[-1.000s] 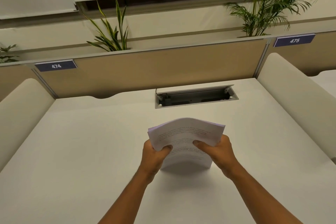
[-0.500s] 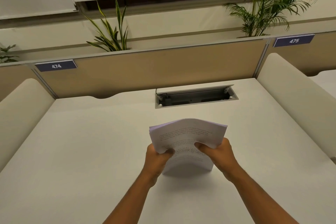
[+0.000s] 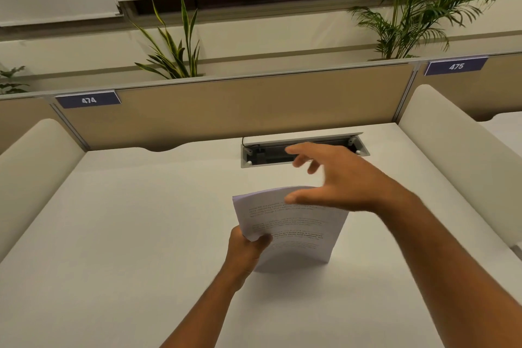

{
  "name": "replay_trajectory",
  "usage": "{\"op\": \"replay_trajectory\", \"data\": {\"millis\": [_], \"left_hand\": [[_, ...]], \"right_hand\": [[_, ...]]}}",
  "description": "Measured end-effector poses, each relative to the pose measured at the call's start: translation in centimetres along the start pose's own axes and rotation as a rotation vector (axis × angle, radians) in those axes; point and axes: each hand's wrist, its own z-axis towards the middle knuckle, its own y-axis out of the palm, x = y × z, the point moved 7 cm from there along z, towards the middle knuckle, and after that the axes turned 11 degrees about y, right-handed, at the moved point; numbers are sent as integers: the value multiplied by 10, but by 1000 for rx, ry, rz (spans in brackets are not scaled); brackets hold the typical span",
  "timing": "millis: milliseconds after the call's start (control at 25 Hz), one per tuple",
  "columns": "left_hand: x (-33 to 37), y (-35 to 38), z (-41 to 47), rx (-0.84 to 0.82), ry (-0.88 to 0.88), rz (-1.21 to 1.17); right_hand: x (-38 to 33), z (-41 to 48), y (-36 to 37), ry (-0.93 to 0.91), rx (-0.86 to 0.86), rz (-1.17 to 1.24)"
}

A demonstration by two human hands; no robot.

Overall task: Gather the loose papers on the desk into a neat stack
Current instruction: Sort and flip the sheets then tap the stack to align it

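The stack of papers (image 3: pixel 293 230) is stood on its bottom edge mid-bench (image 3: pixel 127 234), gripped at its left side by the left hand (image 3: pixel 247 248); the right hand (image 3: pixel 336 181) is held spread wide above it.

Your left hand (image 3: pixel 248 248) grips paper stack (image 3: pixel 293 232) upright on bench (image 3: pixel 127 234); right hand (image 3: pixel 339 183) spread above stack's top edge, w/o touching.

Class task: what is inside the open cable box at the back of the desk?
The metal cable box shows a dark interior with a black cable at its left end. The open right hand covers its middle, so nothing there is visible.
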Motion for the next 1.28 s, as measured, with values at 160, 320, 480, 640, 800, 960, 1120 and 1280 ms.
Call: {"op": "replay_trajectory", "data": {"millis": [160,320,480,640,800,960,1120,1280], "left_hand": [[0,1,-3,-21,-5,6],[-11,-7,-8,-152,-70,133],[-13,-51,-8,-175,-89,149],[7,-69,5,97,-38,-228],[22,-43,12,145,-77,-153],[30,-36,10,209,-29,26],[26,-44,1,212,35,40],[-13,-46,-18,233,-75,87]], "right_hand": [[-35,25,56,36,-165,-551],[-21,23,67,70,-250,-457],[36,16,21,130,-132,-85],[89,-12,19,261,-15,479],[121,-32,62,431,162,785],[129,-41,88,432,250,858],[142,-48,114,435,243,934],[154,-59,156,480,109,869]]}}
